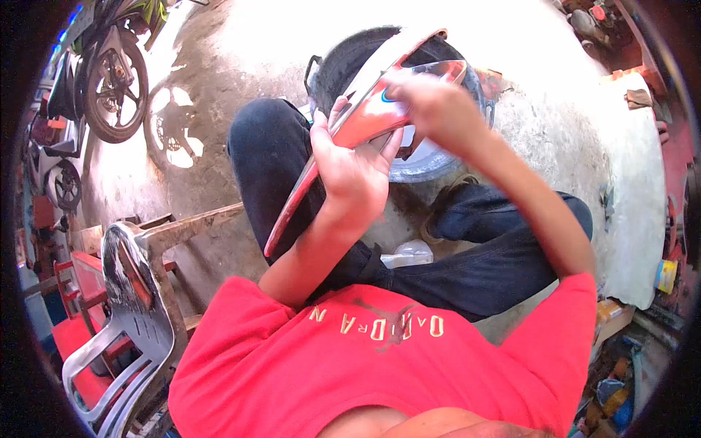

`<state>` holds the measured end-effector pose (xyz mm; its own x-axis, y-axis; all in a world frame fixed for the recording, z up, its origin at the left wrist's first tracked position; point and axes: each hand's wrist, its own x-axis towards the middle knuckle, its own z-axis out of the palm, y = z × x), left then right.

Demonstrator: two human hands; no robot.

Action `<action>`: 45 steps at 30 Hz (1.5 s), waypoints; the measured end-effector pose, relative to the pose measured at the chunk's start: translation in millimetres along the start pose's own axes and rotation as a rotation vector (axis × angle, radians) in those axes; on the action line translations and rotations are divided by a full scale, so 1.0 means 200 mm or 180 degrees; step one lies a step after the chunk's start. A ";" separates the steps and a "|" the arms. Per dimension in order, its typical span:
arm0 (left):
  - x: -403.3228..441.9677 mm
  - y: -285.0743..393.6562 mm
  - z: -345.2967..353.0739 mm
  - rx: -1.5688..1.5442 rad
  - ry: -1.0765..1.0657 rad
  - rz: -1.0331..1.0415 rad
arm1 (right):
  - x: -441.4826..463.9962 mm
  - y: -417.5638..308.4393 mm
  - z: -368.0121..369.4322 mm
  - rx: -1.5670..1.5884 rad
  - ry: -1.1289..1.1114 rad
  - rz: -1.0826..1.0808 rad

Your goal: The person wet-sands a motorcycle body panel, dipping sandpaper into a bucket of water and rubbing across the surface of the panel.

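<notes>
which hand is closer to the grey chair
Left. The left hand holds the red panel, right of the grey chair; the right hand, against or just over the panel, is farther right.

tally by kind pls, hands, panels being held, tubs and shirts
Hands (left hand, right hand): 2
Red panel, seemingly one piece: 1
Black tub: 1
Red shirt: 1
Total: 5

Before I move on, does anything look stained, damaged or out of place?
Two things. The red short-sleeved T-shirt has dark smudges around its pale lettering, and the grey plastic chair at left has dark patches on its backrest; both look stained. I can't make out damage on the glossy red panel in the left hand.
</notes>
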<state>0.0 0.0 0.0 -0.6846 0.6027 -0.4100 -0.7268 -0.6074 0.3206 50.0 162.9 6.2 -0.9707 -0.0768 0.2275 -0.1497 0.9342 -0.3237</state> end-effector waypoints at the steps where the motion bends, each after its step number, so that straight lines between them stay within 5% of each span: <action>1: -0.01 0.00 -0.04 -0.0133 -0.0154 0.0030 | -0.03 -0.12 0.05 0.0071 0.0470 -0.0252; 4: 0.01 -0.03 0.00 -0.0003 -0.0301 0.0166 | -0.06 -0.19 0.01 0.0280 0.0706 -0.1046; 6: -0.01 0.01 0.06 -0.0094 0.0081 0.0003 | -0.02 0.03 -0.01 0.0064 0.0310 -0.0392; 9: 0.00 0.00 0.05 0.0208 -0.0217 0.0042 | 0.00 0.09 -0.07 -0.0240 -0.0035 0.0203; 11: 0.00 0.01 0.03 0.0290 -0.0137 0.0114 | -0.04 -0.01 0.03 -0.0137 0.0644 0.0048; 13: 0.03 0.00 -0.01 0.0210 -0.0456 0.0345 | -0.06 -0.26 0.00 0.0116 0.0824 -0.0830; 16: 0.00 0.02 0.02 0.0091 -0.0067 0.0091 | -0.06 -0.10 0.02 0.0087 0.0814 -0.0967; 19: -0.02 0.02 0.06 0.0132 0.0056 0.0029 | -0.01 0.09 -0.04 -0.0348 0.0510 0.0123; 24: 0.03 0.01 -0.04 0.0106 -0.0122 0.0120 | -0.11 -0.29 0.01 0.0253 0.0817 -0.0913; 27: 0.04 0.02 -0.04 -0.0125 -0.0118 -0.0012 | -0.10 0.02 0.02 -0.0068 0.0582 -0.0337; 29: -0.01 0.03 0.04 0.0001 -0.0006 -0.0017 | -0.09 0.20 0.00 0.0057 0.0489 0.0906; 31: 0.01 0.04 0.05 0.0027 -0.0026 -0.0015 | -0.11 0.17 0.02 -0.0178 0.0467 0.0714; 33: 0.01 0.03 0.02 -0.0049 -0.0015 -0.0026 | -0.13 -0.04 0.10 -0.0109 0.1063 -0.0540; 35: 0.05 0.04 -0.04 -0.0123 -0.0159 -0.0028 | -0.15 -0.24 0.04 -0.0054 0.0892 -0.1093; 37: 0.03 0.06 -0.02 -0.0310 -0.0256 -0.0107 | -0.14 -0.05 0.05 -0.0092 0.1017 -0.0964; 39: -0.01 0.06 0.03 -0.0149 -0.0015 -0.0077 | -0.17 0.16 0.08 0.0052 0.0973 0.0360; 41: -0.01 0.05 0.03 -0.0051 0.0037 -0.0056 | -0.17 0.20 0.07 0.0022 0.0662 0.0908; 45: 0.01 0.05 0.01 -0.0115 -0.0243 -0.0021 | -0.15 -0.20 0.07 0.0181 0.1033 -0.0747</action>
<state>-8.1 -4.4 4.5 -0.6829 0.6437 -0.3453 -0.7299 -0.6207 0.2865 82.4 123.3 0.2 -0.8005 -0.1633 0.5766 -0.3794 0.8829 -0.2767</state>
